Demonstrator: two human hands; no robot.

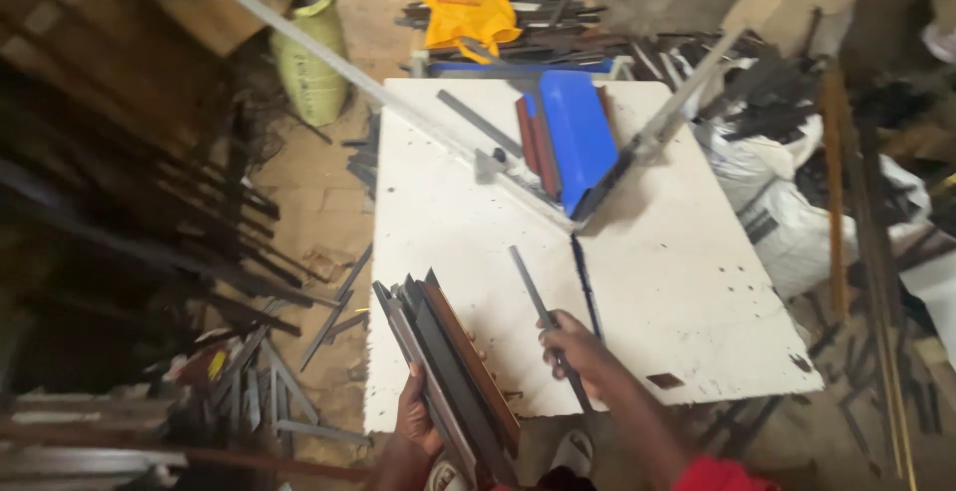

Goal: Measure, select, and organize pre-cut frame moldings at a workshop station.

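Right hand [576, 350] clamped on dark strip [533, 292] — left hand [416, 416] gripping bundled strips [448, 371], white table [697, 302]

- White table [687, 282] at centre
- Blue box [578, 137] at the table's upper middle
- Orange bag [463, 11] at top centre
- Yellow-green sack [311, 65] at upper left
- White sacks [787, 202] at right

Table [687, 282] mid bare; blue panel [578, 137] & angle guide [468, 147] block far end.
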